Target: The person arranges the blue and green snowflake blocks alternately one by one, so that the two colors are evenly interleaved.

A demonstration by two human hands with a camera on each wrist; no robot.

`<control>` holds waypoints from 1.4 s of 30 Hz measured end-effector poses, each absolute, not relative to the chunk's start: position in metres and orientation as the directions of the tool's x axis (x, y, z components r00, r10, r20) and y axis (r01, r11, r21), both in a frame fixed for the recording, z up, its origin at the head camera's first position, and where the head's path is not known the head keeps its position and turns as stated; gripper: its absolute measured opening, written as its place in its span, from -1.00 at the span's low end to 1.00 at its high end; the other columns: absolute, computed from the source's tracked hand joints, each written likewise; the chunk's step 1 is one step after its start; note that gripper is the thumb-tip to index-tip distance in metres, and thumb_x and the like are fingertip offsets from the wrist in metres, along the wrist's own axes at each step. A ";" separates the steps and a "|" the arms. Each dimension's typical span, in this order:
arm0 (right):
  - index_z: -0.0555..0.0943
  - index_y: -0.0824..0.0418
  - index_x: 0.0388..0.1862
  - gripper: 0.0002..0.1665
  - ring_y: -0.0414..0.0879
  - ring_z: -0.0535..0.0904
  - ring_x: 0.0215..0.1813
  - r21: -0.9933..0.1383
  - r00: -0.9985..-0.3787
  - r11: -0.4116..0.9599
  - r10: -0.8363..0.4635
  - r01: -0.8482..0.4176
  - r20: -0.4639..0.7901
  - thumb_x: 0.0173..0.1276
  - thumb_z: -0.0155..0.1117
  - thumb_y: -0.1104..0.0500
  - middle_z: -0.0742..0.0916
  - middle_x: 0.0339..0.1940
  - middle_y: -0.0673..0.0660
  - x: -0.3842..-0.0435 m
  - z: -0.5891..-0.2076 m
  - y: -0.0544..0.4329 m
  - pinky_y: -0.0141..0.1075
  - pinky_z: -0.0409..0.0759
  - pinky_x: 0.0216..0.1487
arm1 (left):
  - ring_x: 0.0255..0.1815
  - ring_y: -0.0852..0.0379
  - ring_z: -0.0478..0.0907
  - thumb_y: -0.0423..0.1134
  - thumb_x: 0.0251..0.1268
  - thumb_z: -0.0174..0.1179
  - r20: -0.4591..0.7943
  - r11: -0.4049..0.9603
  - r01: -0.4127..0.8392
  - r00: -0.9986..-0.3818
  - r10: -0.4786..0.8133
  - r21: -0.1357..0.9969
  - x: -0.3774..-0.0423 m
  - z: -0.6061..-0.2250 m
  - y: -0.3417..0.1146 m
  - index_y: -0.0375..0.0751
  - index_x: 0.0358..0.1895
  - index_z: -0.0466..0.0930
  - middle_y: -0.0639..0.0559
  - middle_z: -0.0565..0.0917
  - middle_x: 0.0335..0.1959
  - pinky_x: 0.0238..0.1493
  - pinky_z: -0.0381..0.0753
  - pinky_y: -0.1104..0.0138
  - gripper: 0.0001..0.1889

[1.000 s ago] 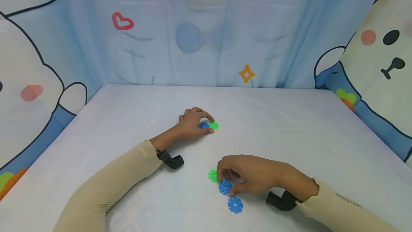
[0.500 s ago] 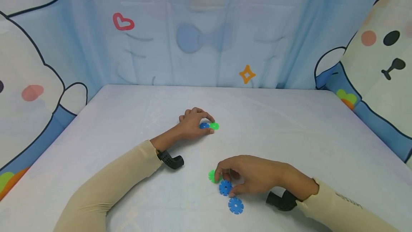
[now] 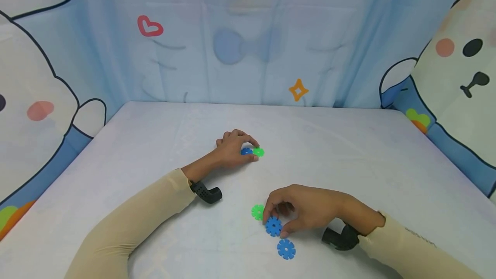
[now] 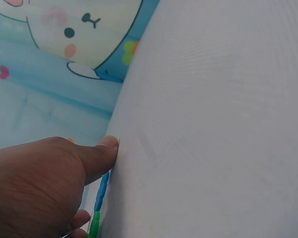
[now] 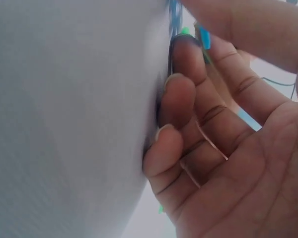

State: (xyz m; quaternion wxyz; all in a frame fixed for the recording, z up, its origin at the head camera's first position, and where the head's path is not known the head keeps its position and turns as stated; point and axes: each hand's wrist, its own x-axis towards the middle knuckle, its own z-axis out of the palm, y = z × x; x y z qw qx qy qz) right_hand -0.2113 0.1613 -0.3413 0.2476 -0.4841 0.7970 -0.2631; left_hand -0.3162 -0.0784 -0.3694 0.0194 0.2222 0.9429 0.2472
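Farther back in the head view, my left hand has its thumb and index finger on either side of a green notched plastic disc. A blue notched disc adjoins it, closer to the palm. Nearer the front, my right hand pinches a blue notched disc between thumb and index finger. Another green disc lies at its upper left, and another blue disc lies just below the thumb. Only the edges of the left hand's blue disc and green disc show in the left wrist view.
A white cloth covers the table. Behind it hangs a light blue curtain with cartoon bears. Each wrist wears a black camera strap, such as the left wrist strap.
My right index finger reached over the green disc half a second ago; now it is back at the blue disc's edge. My left hand stays in place. The view has shifted slightly.
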 end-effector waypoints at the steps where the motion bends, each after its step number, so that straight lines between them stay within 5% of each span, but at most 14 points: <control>1: 0.60 -0.22 -0.02 -0.64 -0.23 0.52 -0.24 -0.666 -0.412 0.391 -0.901 -0.636 -0.135 0.22 0.47 0.00 0.63 -0.23 -0.20 -0.212 -0.341 0.162 -0.44 0.53 -0.23 | 0.44 -0.23 0.13 0.14 0.30 0.24 0.075 0.777 0.412 -0.899 0.431 0.476 -0.316 -0.369 -0.079 0.24 0.17 0.58 -0.10 0.29 0.43 0.23 0.16 -0.17 -0.60; 9: 0.60 -0.11 0.02 -0.64 -0.14 0.58 -0.17 -0.690 -0.492 0.385 -0.869 -0.613 -0.048 0.25 0.45 0.03 0.68 -0.16 -0.12 -0.239 -0.339 0.170 -0.34 0.60 -0.17 | 0.43 -0.23 0.13 0.14 0.30 0.23 0.080 0.767 0.418 -0.896 0.437 0.488 -0.317 -0.370 -0.079 0.23 0.17 0.58 -0.11 0.29 0.43 0.22 0.16 -0.15 -0.61; 17: 0.59 -0.01 0.09 -0.58 -0.10 0.60 -0.02 -0.626 -0.718 0.531 -0.693 -0.571 0.067 0.26 0.45 0.04 0.66 0.06 -0.01 -0.297 -0.345 0.172 -0.24 0.61 -0.03 | 0.41 -0.23 0.14 0.12 0.31 0.23 0.074 0.779 0.404 -0.903 0.422 0.480 -0.318 -0.371 -0.080 0.23 0.15 0.59 -0.08 0.31 0.40 0.22 0.15 -0.17 -0.63; 23: 0.61 0.11 0.07 -0.58 0.03 0.62 0.08 -0.632 -0.808 0.596 -0.583 -0.495 0.083 0.25 0.45 0.08 0.67 0.11 0.11 -0.330 -0.353 0.168 -0.11 0.58 0.08 | 0.41 -0.22 0.14 0.12 0.31 0.22 0.069 0.775 0.407 -0.900 0.430 0.484 -0.320 -0.373 -0.079 0.24 0.15 0.59 -0.08 0.31 0.41 0.22 0.14 -0.16 -0.63; 32: 0.62 0.10 0.07 -0.56 0.19 0.36 0.43 -0.606 -0.868 0.671 -0.493 -0.427 0.066 0.22 0.46 0.05 0.65 0.17 0.17 -0.346 -0.361 0.164 0.19 0.15 0.47 | 0.40 -0.19 0.15 0.14 0.31 0.22 0.073 0.778 0.408 -0.901 0.427 0.477 -0.320 -0.374 -0.077 0.26 0.15 0.59 -0.07 0.31 0.40 0.21 0.16 -0.13 -0.63; 42: 0.68 0.09 0.01 -0.62 0.16 0.39 0.39 -0.528 -0.835 0.677 -0.536 -0.512 0.124 0.20 0.47 0.09 0.67 0.15 0.14 -0.350 -0.368 0.161 0.23 0.21 0.41 | 0.43 -0.19 0.13 0.14 0.31 0.22 0.069 0.795 0.388 -0.912 0.405 0.466 -0.320 -0.374 -0.078 0.28 0.14 0.59 -0.05 0.31 0.41 0.25 0.15 -0.12 -0.64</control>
